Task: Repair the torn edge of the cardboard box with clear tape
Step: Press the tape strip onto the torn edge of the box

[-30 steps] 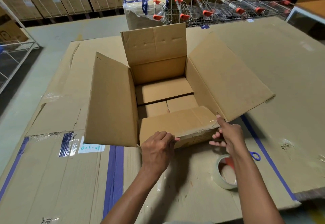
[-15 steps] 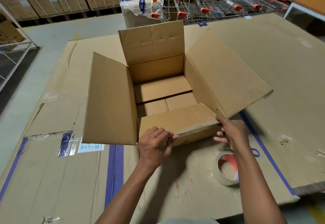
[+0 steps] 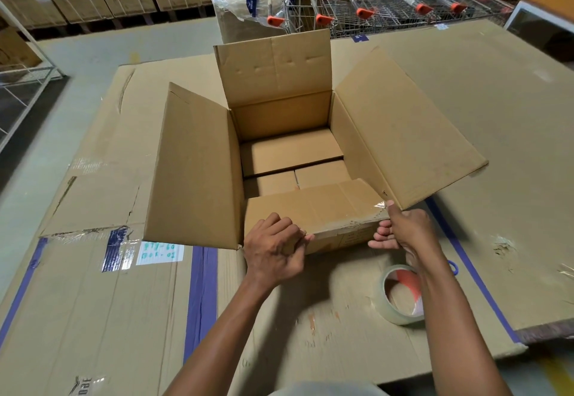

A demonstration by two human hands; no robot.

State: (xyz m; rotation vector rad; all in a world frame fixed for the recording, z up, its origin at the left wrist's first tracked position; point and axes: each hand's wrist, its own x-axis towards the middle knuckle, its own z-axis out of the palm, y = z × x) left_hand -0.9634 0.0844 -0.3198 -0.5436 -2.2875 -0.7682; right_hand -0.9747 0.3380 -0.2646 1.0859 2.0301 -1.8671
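Note:
An open cardboard box (image 3: 198, 165) stands on a surface covered with flattened cardboard, its four flaps up or out. The near flap (image 3: 313, 206) is folded inward, and shiny clear tape (image 3: 377, 209) runs along its torn front edge up to the right corner. My left hand (image 3: 275, 248) grips the near edge at the left, fingers curled over it. My right hand (image 3: 403, 229) presses its thumb on the taped right corner, fingers against the box front. A roll of clear tape (image 3: 400, 296) lies on the surface just below my right wrist.
A blue scissor handle (image 3: 454, 266) shows behind my right forearm. Blue tape lines (image 3: 202, 287) cross the cardboard surface. Beyond the box stand a wrapped carton (image 3: 239, 13), a row of shopping carts (image 3: 372, 10) and stacked boxes along the back wall.
The view has drifted a little. My right thumb keeps rubbing the taped right corner, and my left hand stays on the near edge.

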